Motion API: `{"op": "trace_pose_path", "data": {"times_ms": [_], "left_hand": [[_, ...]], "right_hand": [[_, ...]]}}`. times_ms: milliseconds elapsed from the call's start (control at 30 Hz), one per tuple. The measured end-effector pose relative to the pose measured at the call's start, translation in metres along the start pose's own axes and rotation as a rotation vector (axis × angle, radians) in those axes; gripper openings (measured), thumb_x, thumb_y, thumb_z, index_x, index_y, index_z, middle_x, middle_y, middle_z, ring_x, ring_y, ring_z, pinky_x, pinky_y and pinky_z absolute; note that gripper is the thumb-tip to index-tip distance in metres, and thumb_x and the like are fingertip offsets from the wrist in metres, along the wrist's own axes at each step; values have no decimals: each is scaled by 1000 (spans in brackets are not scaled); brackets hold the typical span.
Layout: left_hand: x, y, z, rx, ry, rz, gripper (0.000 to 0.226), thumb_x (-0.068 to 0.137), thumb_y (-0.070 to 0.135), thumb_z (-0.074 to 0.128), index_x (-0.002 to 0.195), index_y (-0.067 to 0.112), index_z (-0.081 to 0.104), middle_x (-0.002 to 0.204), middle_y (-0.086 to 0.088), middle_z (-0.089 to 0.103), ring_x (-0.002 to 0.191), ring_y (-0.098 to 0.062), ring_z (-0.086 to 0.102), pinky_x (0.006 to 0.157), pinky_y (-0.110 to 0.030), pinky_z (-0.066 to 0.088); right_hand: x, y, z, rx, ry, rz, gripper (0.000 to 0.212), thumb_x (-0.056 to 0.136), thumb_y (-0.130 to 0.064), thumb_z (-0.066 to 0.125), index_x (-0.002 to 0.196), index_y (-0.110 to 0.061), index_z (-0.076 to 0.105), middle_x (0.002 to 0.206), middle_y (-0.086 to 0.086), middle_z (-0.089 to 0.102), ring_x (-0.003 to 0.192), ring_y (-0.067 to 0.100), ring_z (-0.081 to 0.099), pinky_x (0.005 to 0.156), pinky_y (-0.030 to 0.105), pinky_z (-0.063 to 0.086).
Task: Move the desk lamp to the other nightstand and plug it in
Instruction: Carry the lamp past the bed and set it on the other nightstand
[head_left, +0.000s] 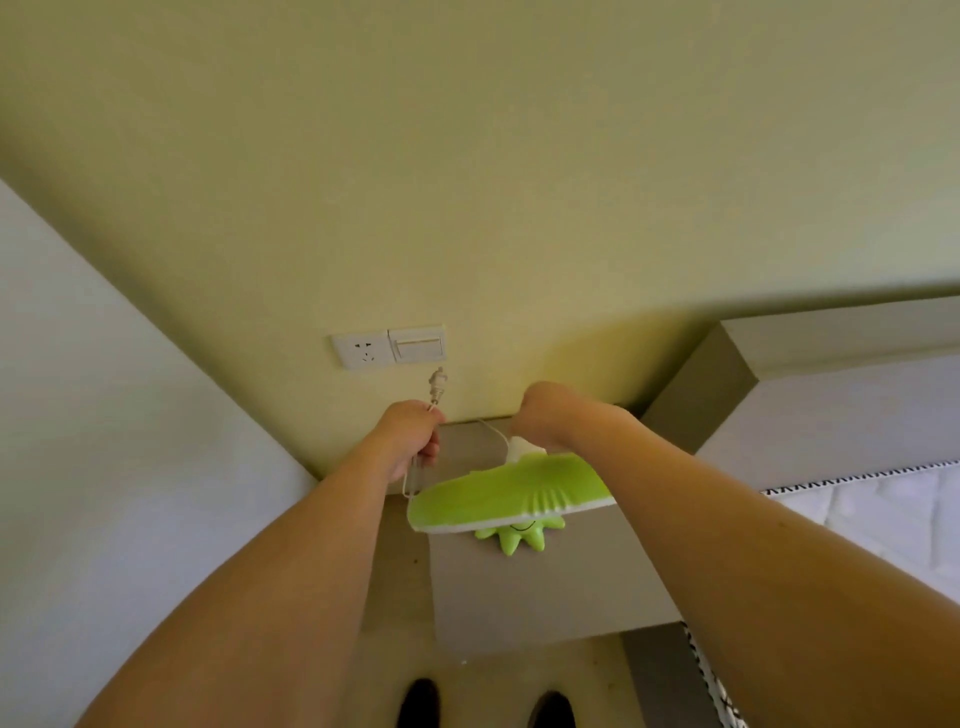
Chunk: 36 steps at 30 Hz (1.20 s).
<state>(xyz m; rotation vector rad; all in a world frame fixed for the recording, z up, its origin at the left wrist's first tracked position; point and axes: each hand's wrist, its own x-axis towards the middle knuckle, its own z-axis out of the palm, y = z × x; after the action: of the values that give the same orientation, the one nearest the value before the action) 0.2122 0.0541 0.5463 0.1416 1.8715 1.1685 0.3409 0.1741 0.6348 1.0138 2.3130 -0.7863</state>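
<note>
Gripping the cord (415, 475), the left hand (410, 436) lifts the plug (436, 383); right hand (540, 410) (fingers hidden) unclear behind the lamp (509, 493).

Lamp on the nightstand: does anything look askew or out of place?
The green lamp leans well over, held by the right hand. Its plug, in the left hand, is not yet in the socket.

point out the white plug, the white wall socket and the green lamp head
white plug (436, 383): head view, on its body above the left hand
white wall socket (362, 351): head view, on the plate's face
green lamp head (511, 493): head view, on its green upper surface
</note>
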Motion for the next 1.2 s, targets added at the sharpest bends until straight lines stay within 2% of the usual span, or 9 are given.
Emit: {"op": "trace_pose_path", "data": {"times_ms": [100,233,433,567,633,767,867,1000,1200], "left_hand": [[21,3,6,-33,11,-37,9,96,9,45,96,6,54,65,-11,47,51,-21,47,50,-32,48],[62,-4,21,-21,-60,-161,10,96,9,42,99,4,50,67,-12,47,52,-23,48,55,-37,50],[149,-34,31,87,-152,-299,12,97,10,41,96,2,49,66,-13,49,50,-22,51,52,-37,52],[189,-71,29,183,-139,-332,11,95,10,45,88,8,52,63,-10,49,47,-20,49,47,-35,54],[200,-85,33,269,-150,-277,10,96,14,46,99,10,55,66,-9,51,50,-20,52,42,-33,56],[225,-89,49,693,-195,138,25,95,26,43,97,13,65,72,-8,61,68,-33,68,67,-44,60],[246,-87,66,893,-232,357,32,96,16,43,117,13,66,110,-16,64,101,-34,62,85,-34,48],[271,-93,82,1135,-264,390,39,99,22,36,134,24,51,124,-16,56,111,-36,57,93,-39,47],[281,-106,95,1387,-272,389,35,96,17,36,127,15,53,128,-13,56,118,-33,53,94,-42,45]], "right_hand": [[25,16,6,-40,-10,37,35,93,-20,47,120,1,56,129,19,59,116,35,57,76,31,39],[64,30,21,28,-49,144,41,91,-18,51,127,0,52,133,19,57,119,35,57,89,37,48],[130,32,46,59,-151,225,39,92,-20,49,126,-2,55,129,18,59,112,32,60,77,32,44],[156,28,62,-68,-304,191,39,95,-18,42,130,-5,56,139,16,54,124,32,54,97,35,46],[164,28,66,-138,-359,170,39,94,-15,44,129,-4,56,139,16,54,125,32,54,99,35,45],[173,29,64,-142,-404,189,39,94,-16,50,131,-4,55,138,15,54,123,30,55,98,34,46],[174,30,58,-94,-430,207,39,95,-16,50,133,-3,53,140,16,53,126,31,53,101,36,44],[175,33,61,-130,-391,213,39,95,-17,49,132,-5,54,139,15,54,125,30,54,100,34,45],[178,41,61,-199,-413,181,37,95,-15,48,129,-5,56,136,14,56,123,29,55,98,33,46]]}}
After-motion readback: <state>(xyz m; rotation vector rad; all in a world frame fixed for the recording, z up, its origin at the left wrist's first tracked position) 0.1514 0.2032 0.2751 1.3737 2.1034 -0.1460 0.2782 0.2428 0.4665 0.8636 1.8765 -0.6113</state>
